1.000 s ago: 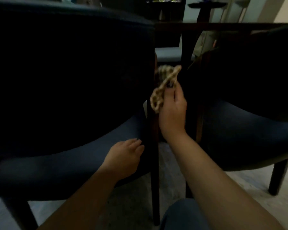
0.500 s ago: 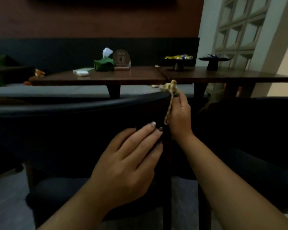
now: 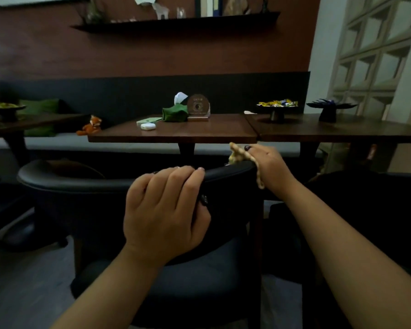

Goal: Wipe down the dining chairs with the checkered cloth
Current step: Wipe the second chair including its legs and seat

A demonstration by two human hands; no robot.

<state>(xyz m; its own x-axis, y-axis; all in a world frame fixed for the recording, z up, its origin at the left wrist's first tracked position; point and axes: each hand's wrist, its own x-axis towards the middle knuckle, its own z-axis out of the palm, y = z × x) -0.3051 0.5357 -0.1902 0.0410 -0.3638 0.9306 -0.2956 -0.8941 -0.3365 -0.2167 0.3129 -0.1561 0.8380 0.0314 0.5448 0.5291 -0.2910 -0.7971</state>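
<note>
A dark dining chair (image 3: 81,179) with a curved padded backrest stands right in front of me, its seat below. My left hand (image 3: 166,210) grips the top of the backrest near the middle, fingers curled over the rim and thumb on the near side. My right hand (image 3: 271,167) holds the checkered cloth (image 3: 237,155) against the backrest's right top corner. Part of the cloth hangs down below the hand. A second dark chair (image 3: 365,198) stands to the right, mostly in shadow.
Behind the chair is a wooden table (image 3: 199,131) with a green tissue holder (image 3: 175,113), a round plaque and a small white case. A second table (image 3: 342,129) on the right carries two black stands. A bench runs along the wall.
The view has risen from low beside the chair to above its back. My right hand took the cloth up the chair's right edge to the top corner. My left hand left the seat and gripped the backrest.
</note>
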